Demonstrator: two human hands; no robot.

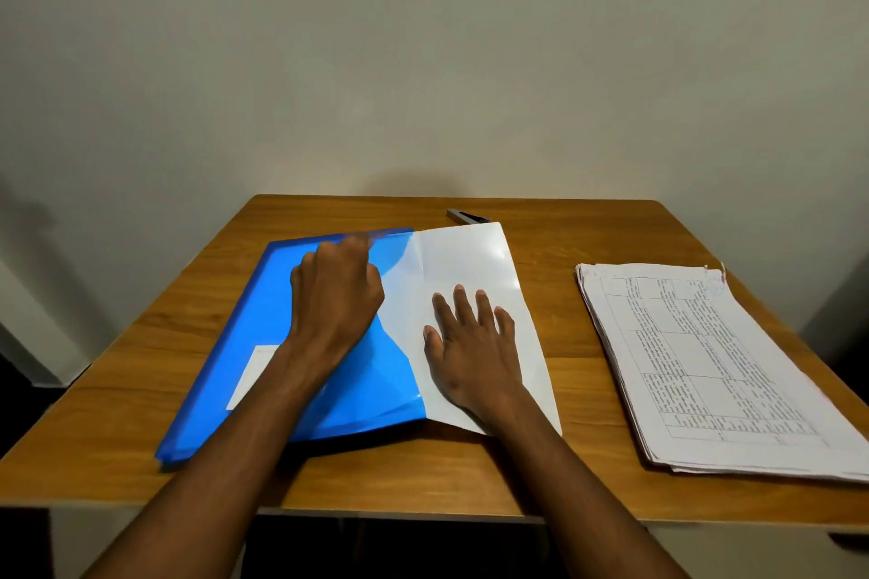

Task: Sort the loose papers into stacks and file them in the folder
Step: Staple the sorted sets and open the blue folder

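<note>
Blue folder (282,334) lies on the tabletop (564,221), left hand (336,292) curled on it, seemingly pinching its blurred cover; right hand (472,343) presses flat on white paper (470,259). Paper stack (705,367) sits right.

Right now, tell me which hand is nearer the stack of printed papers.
Right. The right hand lies flat on the white sheet, with bare table between it and the stack of printed papers. The left hand sits farther off, on the blue folder.

An office desk (588,240) — paper stack (705,367), folder (263,320), stapler (465,216)
</note>
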